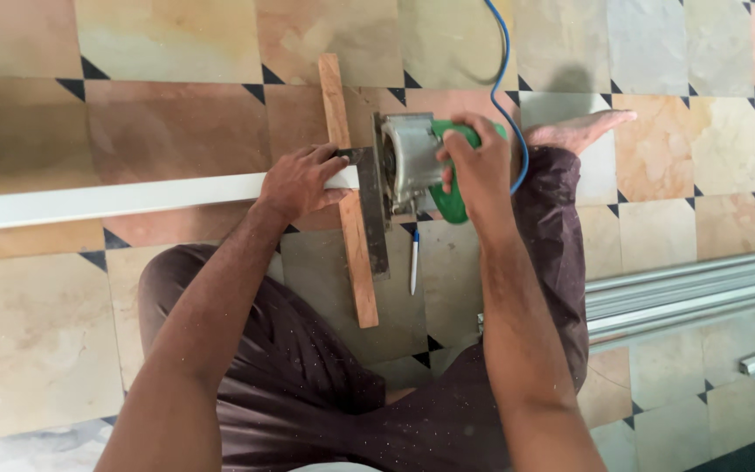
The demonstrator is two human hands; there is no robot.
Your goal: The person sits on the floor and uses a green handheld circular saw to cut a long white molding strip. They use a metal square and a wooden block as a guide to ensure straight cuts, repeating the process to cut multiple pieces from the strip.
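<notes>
Left hand point(301, 181) lies flat, fingers spread, pressing down on the end of the white bar point(115, 199), which runs off toward 9 o'clock. Right hand point(480, 166) is wrapped tight around the green handle of the power saw point(412, 162). The saw sits at 3 o'clock from the left hand, just beside the bar's end. A wood strip point(349, 188) crosses under the bar, 12 to 6 o'clock, with a metal square point(376, 227) alongside. Pen point(413, 260) on the floor at 6 o'clock from the saw. Blue cord point(504, 70) leads off toward 12 o'clock.
</notes>
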